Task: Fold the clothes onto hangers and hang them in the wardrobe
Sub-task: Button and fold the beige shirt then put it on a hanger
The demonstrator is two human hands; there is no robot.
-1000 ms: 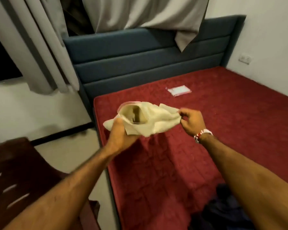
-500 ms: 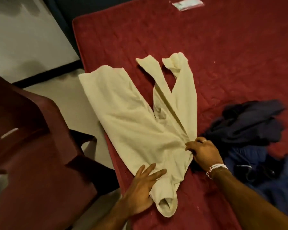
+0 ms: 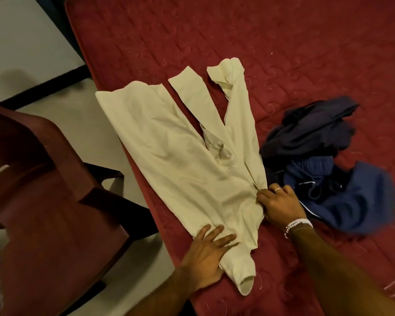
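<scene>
The cream cotton garment (image 3: pixel 187 169) lies spread on the red quilted mattress (image 3: pixel 283 53), its left side hanging just past the mattress edge and its 2 narrow strips pointing away from the person. The left hand (image 3: pixel 205 254) rests flat on the lower part, fingers straight and spread, gripping nothing. The right hand (image 3: pixel 281 206) has its fingers curled at the garment's right edge and seems to pinch the fabric there.

The step looks like smoothing before a fold. It should go well if the flat palm anchors the cloth while the pinching hand draws the creased middle taut, away from the pile of navy-blue clothes (image 3: pixel 342 179) just beside it. No hanger is in view.
</scene>
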